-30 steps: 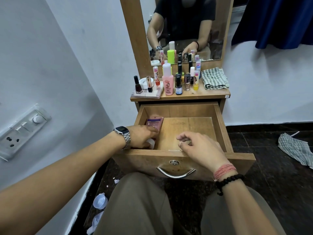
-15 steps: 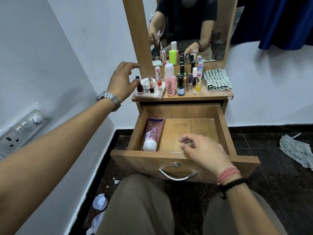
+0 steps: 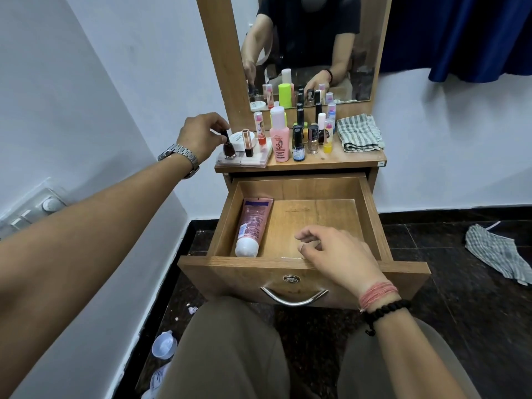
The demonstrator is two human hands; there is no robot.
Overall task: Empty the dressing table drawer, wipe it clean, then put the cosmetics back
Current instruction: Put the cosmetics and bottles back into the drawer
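Note:
The wooden drawer [image 3: 371, 214] stands pulled out. A pink tube [image 3: 253, 223] with a white cap lies along its left wall. On the tabletop [image 3: 345, 159] above stand several cosmetics: a pink bottle [image 3: 279, 139], nail polishes and lipsticks. My left hand [image 3: 198, 135] pinches the black cap of a dark nail polish bottle [image 3: 229, 148] at the top's left end. My right hand [image 3: 336, 254] hovers over the drawer's front edge, fingers loosely curled, holding nothing.
A folded striped cloth [image 3: 359, 132] lies on the tabletop's right end. A second checked cloth [image 3: 501, 251] lies on the dark floor at right. The mirror [image 3: 313, 38] rises behind the bottles. A white wall with a switch panel [image 3: 34, 208] is on the left.
My left hand left the tube in the drawer, rose to the tabletop's left end and closed its fingers on the dark nail polish bottle. My right hand stayed over the drawer front.

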